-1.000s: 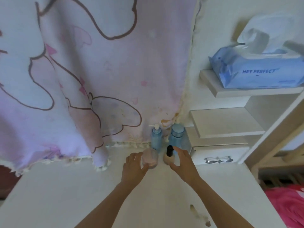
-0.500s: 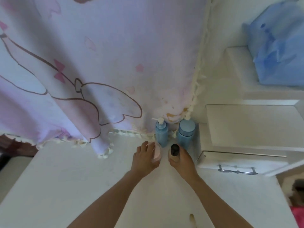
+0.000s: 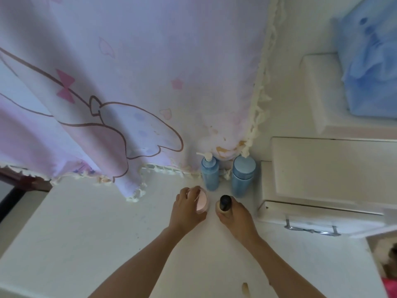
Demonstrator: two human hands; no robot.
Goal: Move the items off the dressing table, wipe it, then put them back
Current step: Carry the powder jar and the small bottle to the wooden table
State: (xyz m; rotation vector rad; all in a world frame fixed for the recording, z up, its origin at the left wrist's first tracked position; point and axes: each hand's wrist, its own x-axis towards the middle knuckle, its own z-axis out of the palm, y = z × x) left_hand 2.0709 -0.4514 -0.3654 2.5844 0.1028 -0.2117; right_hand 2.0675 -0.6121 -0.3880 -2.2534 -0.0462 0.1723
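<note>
On the white dressing table (image 3: 90, 244) my left hand (image 3: 185, 209) grips a pink jar (image 3: 203, 202) with its fingers curled over the lid. Beside it, my right hand (image 3: 235, 217) holds a small beige bottle with a black cap (image 3: 224, 204). Both items stand low on the tabletop near its back edge. Right behind them stand a blue pump bottle (image 3: 210, 173) and a blue capped bottle (image 3: 243, 175), upright against the wall.
A pink-and-lilac printed cloth (image 3: 120, 87) hangs over the table's back. A white drawer unit with a metal handle (image 3: 311, 230) and stepped shelves stands at the right. A blue wipes pack (image 3: 369, 61) lies on the top shelf. A small beige mark (image 3: 245, 288) shows near the front.
My head tilted down and closer, so the shelves slid up and right. Both hands carried the jar and the bottle slightly toward the blue bottles and lowered them to the tabletop.
</note>
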